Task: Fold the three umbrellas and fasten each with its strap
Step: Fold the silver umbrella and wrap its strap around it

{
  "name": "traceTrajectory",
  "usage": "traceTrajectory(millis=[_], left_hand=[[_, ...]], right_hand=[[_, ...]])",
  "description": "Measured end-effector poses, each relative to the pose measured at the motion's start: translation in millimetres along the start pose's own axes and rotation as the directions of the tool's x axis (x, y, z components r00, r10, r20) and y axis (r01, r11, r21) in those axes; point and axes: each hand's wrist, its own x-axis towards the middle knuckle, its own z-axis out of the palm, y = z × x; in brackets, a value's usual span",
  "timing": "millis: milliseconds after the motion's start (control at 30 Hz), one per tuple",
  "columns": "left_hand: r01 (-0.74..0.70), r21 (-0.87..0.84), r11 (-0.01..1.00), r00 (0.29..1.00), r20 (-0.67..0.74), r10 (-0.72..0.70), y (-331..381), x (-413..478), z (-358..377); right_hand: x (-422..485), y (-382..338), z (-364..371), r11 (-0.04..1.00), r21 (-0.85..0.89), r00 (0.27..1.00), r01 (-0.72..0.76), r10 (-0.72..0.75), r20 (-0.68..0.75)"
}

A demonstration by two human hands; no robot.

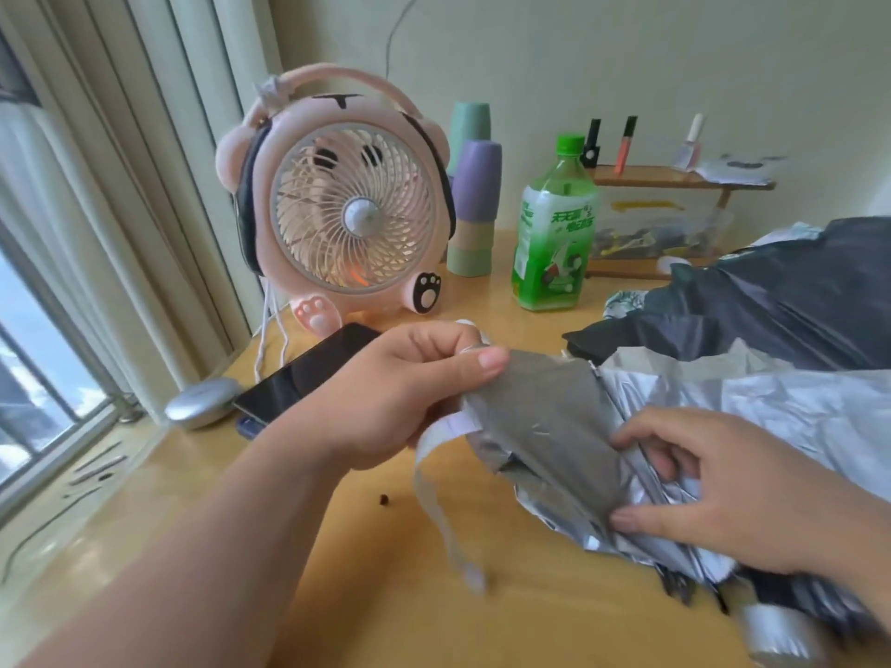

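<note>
A silver umbrella point(554, 426) lies loosely bundled across the wooden table point(366, 595), its tip end to the left. My left hand point(400, 388) pinches the canopy fabric near the tip between thumb and fingers. The silver strap point(434, 503) hangs down loose below that hand, its end near the table. My right hand point(723, 489) grips the gathered folds in the middle of the canopy. Behind it lies a dark umbrella point(781, 301) with a patterned edge, unfolded and crumpled. A third umbrella cannot be made out.
A pink desk fan point(347, 209) stands at the back left, a black phone point(308, 373) and a silver oval case point(202, 402) in front of it. A green bottle point(554, 233), stacked cups point(475, 195) and a small wooden shelf point(675, 180) line the back. A window is on the left.
</note>
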Motion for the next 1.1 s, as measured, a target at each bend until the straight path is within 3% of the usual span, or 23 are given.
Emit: traceTrajectory(millis=[167, 267, 500, 633, 767, 900, 1000, 1100], left_hand=[[0.123, -0.165, 0.979, 0.936, 0.347, -0.059, 0.7, -4.9, -0.5], [0.211, -0.257, 0.943, 0.91, 0.404, -0.093, 1.9, -6.1, 1.4], [0.139, -0.357, 0.924, 0.969, 0.242, -0.053, -1.7, -3.8, 8.2], [0.181, -0.203, 0.962, 0.965, 0.224, -0.134, 6.3, -7.5, 12.4], [0.083, -0.168, 0.982, 0.991, 0.12, -0.063, 7.6, -7.1, 12.8], [0.033, -0.321, 0.946, 0.997, 0.073, -0.01, 4.4, -5.6, 19.3], [0.0, -0.339, 0.941, 0.998, 0.053, 0.019, -0.1, -5.8, 26.7], [-0.083, -0.338, 0.938, 0.996, -0.07, 0.063, -3.7, -5.1, 35.1]], right_hand=[[-1.5, 2.4, -1.6, 0.998, 0.06, 1.0, -0.022, 0.021, 0.003], [-4.0, 2.2, -2.5, 0.994, 0.109, 0.999, -0.019, 0.022, -0.033], [-19.6, -19.8, -23.5, 0.992, 0.1, 0.994, -0.079, 0.085, -0.061], [-57.9, -33.3, -33.5, 0.95, -0.018, 0.922, -0.312, 0.298, -0.245], [-84.7, -60.1, -6.6, 0.838, -0.158, 0.852, -0.523, 0.514, -0.096], [-85.0, -63.4, 17.9, 0.808, -0.148, 0.817, -0.57, 0.539, -0.203], [-86.4, -62.6, 25.0, 0.792, -0.15, 0.798, -0.591, 0.548, -0.25], [-90.4, -59.6, 28.8, 0.787, -0.076, 0.772, -0.612, 0.574, -0.271]])
